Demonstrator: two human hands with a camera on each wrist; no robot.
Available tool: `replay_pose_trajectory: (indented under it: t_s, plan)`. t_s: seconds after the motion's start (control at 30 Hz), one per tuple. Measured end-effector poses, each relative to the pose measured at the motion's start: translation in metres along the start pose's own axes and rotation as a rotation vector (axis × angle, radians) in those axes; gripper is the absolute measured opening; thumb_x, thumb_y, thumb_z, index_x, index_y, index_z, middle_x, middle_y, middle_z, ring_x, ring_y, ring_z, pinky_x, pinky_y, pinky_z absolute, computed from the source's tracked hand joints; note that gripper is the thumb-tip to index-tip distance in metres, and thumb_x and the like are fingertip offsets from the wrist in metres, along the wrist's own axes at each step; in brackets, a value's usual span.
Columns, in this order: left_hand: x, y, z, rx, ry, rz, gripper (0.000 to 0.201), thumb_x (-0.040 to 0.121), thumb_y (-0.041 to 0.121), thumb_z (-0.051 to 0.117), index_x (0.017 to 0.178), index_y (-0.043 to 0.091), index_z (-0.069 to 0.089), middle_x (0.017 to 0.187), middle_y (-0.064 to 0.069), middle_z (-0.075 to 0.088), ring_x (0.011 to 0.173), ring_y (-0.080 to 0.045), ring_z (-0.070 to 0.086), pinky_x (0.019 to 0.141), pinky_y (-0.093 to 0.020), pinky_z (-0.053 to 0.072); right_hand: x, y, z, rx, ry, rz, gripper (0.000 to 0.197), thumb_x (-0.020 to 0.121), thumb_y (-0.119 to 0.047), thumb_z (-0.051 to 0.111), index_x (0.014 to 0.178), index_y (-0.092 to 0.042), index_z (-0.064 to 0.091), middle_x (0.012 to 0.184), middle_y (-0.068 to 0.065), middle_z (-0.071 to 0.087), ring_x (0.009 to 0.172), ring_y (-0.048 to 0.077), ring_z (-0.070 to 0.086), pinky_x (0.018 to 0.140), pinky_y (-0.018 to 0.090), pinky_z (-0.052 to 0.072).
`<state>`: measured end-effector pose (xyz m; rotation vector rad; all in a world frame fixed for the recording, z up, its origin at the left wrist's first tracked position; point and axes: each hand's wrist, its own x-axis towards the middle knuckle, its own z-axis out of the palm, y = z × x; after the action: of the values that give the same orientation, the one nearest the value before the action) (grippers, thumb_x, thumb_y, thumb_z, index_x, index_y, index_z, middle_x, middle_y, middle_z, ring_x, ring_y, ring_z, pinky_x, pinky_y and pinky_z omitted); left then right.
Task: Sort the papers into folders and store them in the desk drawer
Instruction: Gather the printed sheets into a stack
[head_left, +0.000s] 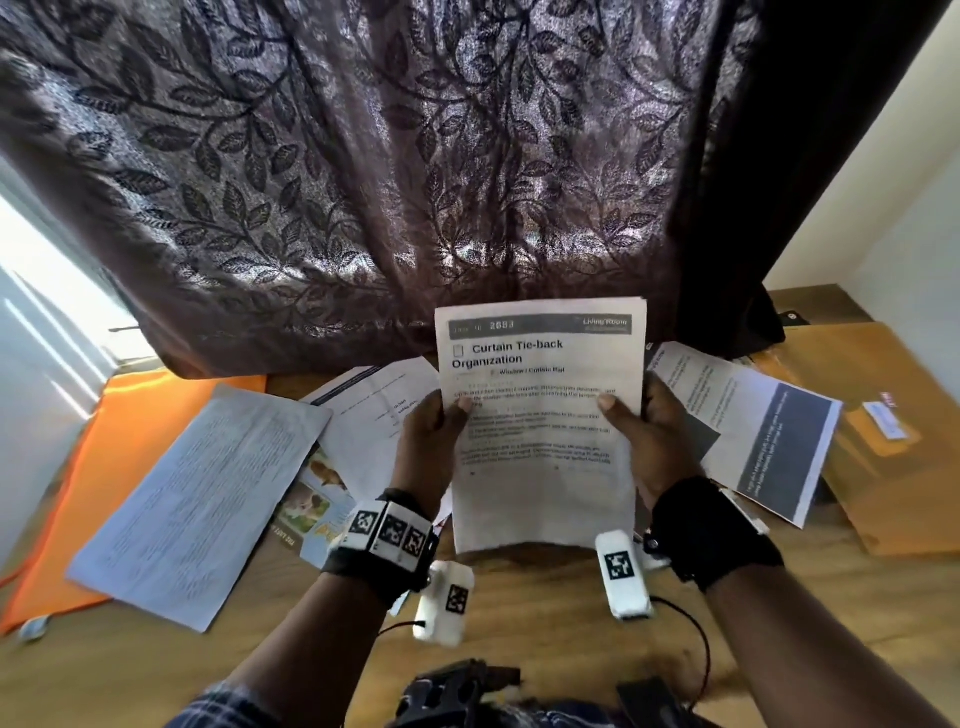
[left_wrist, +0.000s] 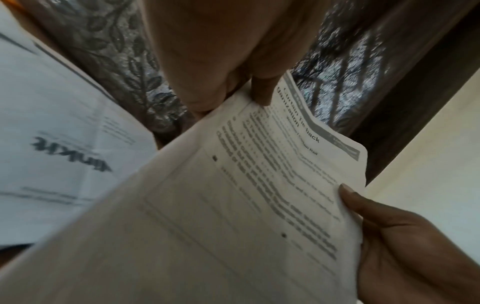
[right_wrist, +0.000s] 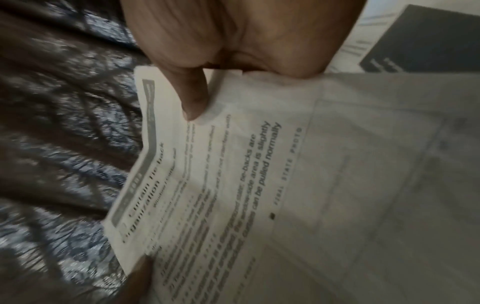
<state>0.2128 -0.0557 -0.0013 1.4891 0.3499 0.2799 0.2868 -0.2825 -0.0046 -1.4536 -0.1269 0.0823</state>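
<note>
A printed sheet headed "Curtain Tie-back Organization" (head_left: 540, 431) is held upright above the desk by both hands. My left hand (head_left: 434, 431) pinches its left edge, thumb on the front. My right hand (head_left: 641, 426) pinches the right edge the same way. The left wrist view shows the sheet (left_wrist: 233, 205) under my left thumb (left_wrist: 262, 90), with the right hand (left_wrist: 389, 226) at its far edge. In the right wrist view my right thumb (right_wrist: 193, 98) presses on the page (right_wrist: 259, 185). An orange folder (head_left: 130, 452) lies at the left, a brown envelope folder (head_left: 883, 431) at the right.
Loose papers (head_left: 202, 499) and a picture leaflet (head_left: 311, 504) lie on the wooden desk (head_left: 571, 649) to the left. A sheet with a dark panel (head_left: 763, 431) lies to the right. A dark leaf-patterned curtain (head_left: 389, 182) hangs right behind the desk.
</note>
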Motion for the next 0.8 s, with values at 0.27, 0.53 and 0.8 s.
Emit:
replay_pose_trajectory:
  t_s: [0.27,0.53,0.8]
  plan:
    - [-0.014,0.039,0.014,-0.203,-0.029,0.237,0.026,0.097,0.013,0.059,0.119,-0.001,0.059,0.116,-0.017,0.070,0.105,-0.031,0.067,0.083,-0.042,0.058,-0.006,-0.048,0.009,0.103,-0.085,-0.146,0.037,0.084,-0.009,0.074,0.119,-0.015,0.064,0.115,0.014,0.072,0.109,0.035,0.067,0.088,0.046,0.056]
    - [-0.026,-0.005,0.008,-0.087,-0.012,0.173,0.026,0.084,0.020,0.070,0.110,0.014,0.069,0.110,-0.006,0.075,0.105,-0.025,0.069,0.088,-0.047,0.057,-0.020,-0.004,0.003,-0.041,-0.082,0.025,0.030,0.081,-0.001,0.075,0.107,-0.017,0.071,0.107,0.006,0.076,0.102,0.022,0.071,0.091,0.048,0.057]
    - [-0.020,-0.017,-0.010,-0.108,-0.092,0.145,0.025,0.077,0.013,0.081,0.101,0.014,0.077,0.108,-0.009,0.075,0.102,-0.028,0.071,0.084,-0.044,0.059,-0.028,-0.007,0.006,0.015,-0.126,0.091,0.031,0.083,0.003,0.071,0.112,-0.008,0.070,0.109,0.009,0.075,0.102,0.021,0.071,0.085,0.033,0.059]
